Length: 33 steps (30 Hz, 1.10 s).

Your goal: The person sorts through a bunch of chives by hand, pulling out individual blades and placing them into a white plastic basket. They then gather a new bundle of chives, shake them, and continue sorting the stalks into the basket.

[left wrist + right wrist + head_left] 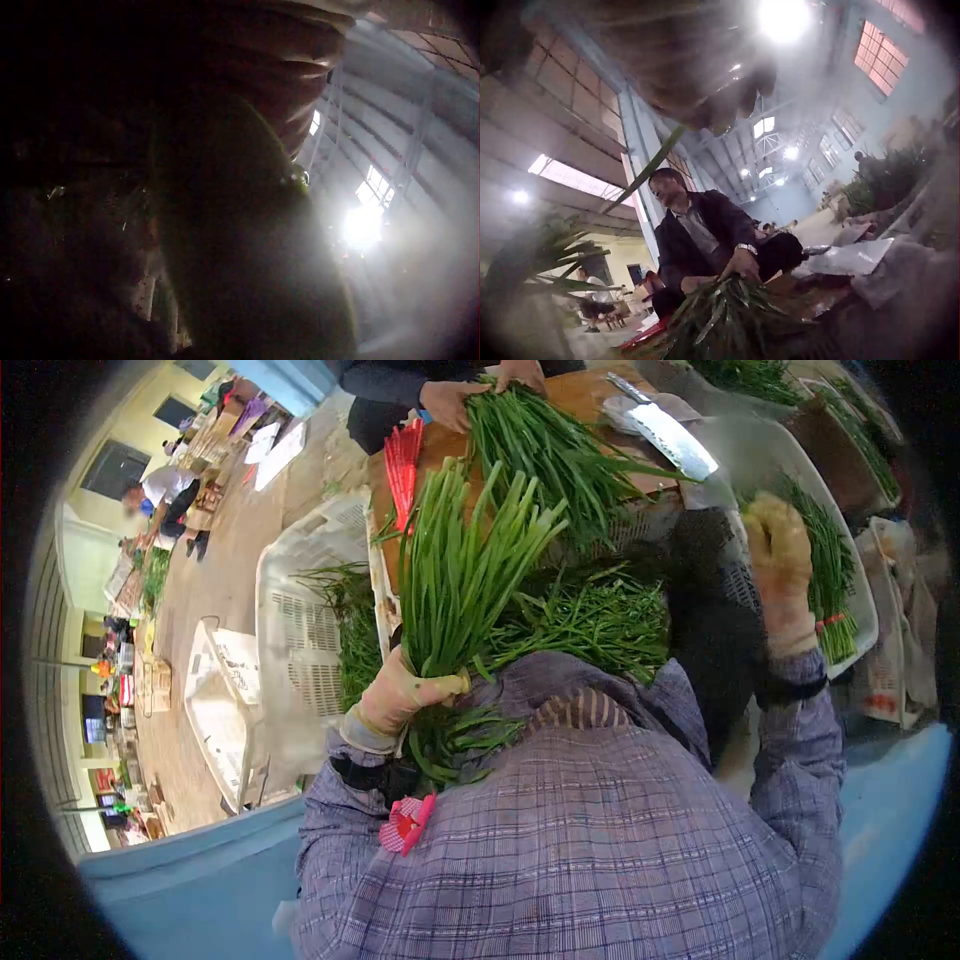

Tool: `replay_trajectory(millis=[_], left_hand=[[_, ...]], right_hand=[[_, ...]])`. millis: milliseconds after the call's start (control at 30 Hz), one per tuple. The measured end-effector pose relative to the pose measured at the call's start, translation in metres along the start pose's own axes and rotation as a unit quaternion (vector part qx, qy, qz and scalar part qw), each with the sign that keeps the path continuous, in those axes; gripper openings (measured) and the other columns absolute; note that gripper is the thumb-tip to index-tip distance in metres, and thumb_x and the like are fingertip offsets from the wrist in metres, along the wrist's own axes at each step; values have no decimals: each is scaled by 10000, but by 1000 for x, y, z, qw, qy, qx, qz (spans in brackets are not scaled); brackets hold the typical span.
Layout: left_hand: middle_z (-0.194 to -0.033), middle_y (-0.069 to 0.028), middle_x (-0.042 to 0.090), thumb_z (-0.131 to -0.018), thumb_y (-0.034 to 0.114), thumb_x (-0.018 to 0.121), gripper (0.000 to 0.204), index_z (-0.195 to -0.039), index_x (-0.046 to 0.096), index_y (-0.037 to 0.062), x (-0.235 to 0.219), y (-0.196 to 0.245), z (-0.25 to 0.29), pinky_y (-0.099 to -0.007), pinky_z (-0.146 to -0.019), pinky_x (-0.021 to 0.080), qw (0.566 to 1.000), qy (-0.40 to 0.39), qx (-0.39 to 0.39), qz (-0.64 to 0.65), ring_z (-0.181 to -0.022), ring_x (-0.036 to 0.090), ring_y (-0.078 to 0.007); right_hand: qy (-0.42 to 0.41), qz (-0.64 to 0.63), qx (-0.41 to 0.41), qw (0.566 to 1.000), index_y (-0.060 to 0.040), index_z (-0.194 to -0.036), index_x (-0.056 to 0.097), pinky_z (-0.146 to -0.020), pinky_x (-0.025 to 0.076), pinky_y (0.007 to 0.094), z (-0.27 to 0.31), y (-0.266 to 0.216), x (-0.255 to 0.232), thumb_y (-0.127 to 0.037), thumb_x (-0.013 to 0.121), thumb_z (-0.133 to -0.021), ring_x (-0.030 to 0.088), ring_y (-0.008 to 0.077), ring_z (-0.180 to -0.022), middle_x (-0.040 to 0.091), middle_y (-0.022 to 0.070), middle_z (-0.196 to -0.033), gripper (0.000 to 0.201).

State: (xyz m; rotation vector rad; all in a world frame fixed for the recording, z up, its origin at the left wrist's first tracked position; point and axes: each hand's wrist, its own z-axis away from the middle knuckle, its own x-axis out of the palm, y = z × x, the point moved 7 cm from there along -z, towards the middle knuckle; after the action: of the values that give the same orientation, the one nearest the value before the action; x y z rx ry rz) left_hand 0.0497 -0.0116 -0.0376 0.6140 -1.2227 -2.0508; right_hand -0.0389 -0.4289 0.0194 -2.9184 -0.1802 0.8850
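Observation:
My gloved left hand (400, 695) grips an upright bunch of garlic chives (465, 575) around its lower part, thumb across the front. The leaves fan out above the fist. Over the right-hand crate (865, 595) is my gloved right hand (780, 555), blurred, its fingers curled. In the right wrist view a single chive leaf (649, 169) sticks out from under those fingers. Loose chives (595, 615) lie in front of my lap. A banded chive bundle (830, 570) sits in the crate beside the right hand. The left wrist view is mostly dark.
Across the wooden board (575, 400), another person's hands (450, 405) hold a large chive pile (540, 455). Red ties (402, 470) and a cleaver (672, 440) lie on the board. A white crate (310, 600) with chives stands left, a white bin (215, 725) beyond it.

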Motion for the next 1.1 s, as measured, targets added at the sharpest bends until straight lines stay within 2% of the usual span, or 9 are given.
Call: replay_trajectory(millis=[167, 267, 367, 467, 700, 900, 1000, 1067, 1100], left_hand=[[-766, -2, 623, -722, 68, 742, 306, -999, 622, 21, -10, -3, 4, -246, -553, 436, 998, 35, -3, -44, -596, 545, -89], [-794, 3, 632, -725, 64, 746, 319, -1016, 623, 21, -7, -2, 5, -236, -559, 434, 999, 26, 2, -27, -612, 549, -79], [-854, -4, 649, -720, 50, 748, 358, -1052, 619, 12, 0, -3, 2, -238, -629, 467, 999, -10, 36, -12, -692, 577, -83], [-942, -24, 659, -725, 26, 736, 387, -1089, 608, 1, 2, 6, 3, -257, -734, 489, 988, 33, 135, -71, -804, 596, -104], [-1043, -55, 658, -742, -2, 711, 398, -1124, 599, -5, 6, 2, 2, -281, -825, 486, 974, -9, 167, -155, -909, 605, -125], [-1033, -54, 658, -741, 12, 723, 415, -1135, 591, 0, 9, 6, 1, -271, -813, 488, 989, -8, 137, -54, -886, 602, -111], [-1019, -46, 657, -741, 19, 728, 425, -1141, 585, -5, 4, 1, 1, -263, -789, 489, 992, 3, 114, -46, -864, 599, -105], [-1010, -40, 656, -741, 22, 731, 430, -1144, 581, -8, -4, -1, 4, -260, -768, 491, 993, 18, 104, -45, -848, 598, -103], [-998, -32, 655, -740, 27, 737, 438, -1146, 577, -10, -8, -4, 5, -257, -741, 491, 996, 24, 76, -50, -831, 596, -101]], right_hand=[[-193, -126, -23, 973, -56, -834, 628, -842, 479, 416, 36, -52, 26, -107, 685, -757, 619, 311, -910, 645, 118, -936, 109], [-538, -127, -67, 831, -49, -888, 667, -836, 487, 385, 57, -89, 61, -234, 689, -766, 627, 273, -927, 654, 137, -951, 222], [-283, -311, 73, 904, -44, -974, 677, -827, 489, 353, 16, -103, 40, -274, 699, -790, 629, 273, -927, 661, 128, -980, 295], [-187, -450, 246, 838, -37, -1015, 677, -821, 481, 325, -12, -113, 45, -267, 706, -817, 625, 243, -909, 669, 109, -946, 304], [-235, -547, 320, 737, -12, -880, 690, -789, 465, 291, -15, -137, 81, -171, 683, -832, 600, 173, -861, 659, 99, -881, 166], [-128, -536, 315, 772, -4, -901, 687, -801, 468, 292, -21, -121, 66, -137, 623, -861, 596, 147, -870, 661, 73, -908, 153], [-51, -432, 267, 860, -36, -923, 690, -809, 473, 293, -39, -84, 29, -124, 550, -886, 605, 171, -879, 656, 77, -930, 170], [-20, -78, 119, 990, -28, -1068, 649, -820, 488, 319, -39, -45, 4, -111, 548, -882, 613, 237, -895, 654, 85, -936, 228], [-75, 123, 135, 980, -15, -1194, 599, -953, 462, 378, -12, 0, 6, -96, 539, -908, 581, 286, -1105, 617, 96, -1199, 303]])
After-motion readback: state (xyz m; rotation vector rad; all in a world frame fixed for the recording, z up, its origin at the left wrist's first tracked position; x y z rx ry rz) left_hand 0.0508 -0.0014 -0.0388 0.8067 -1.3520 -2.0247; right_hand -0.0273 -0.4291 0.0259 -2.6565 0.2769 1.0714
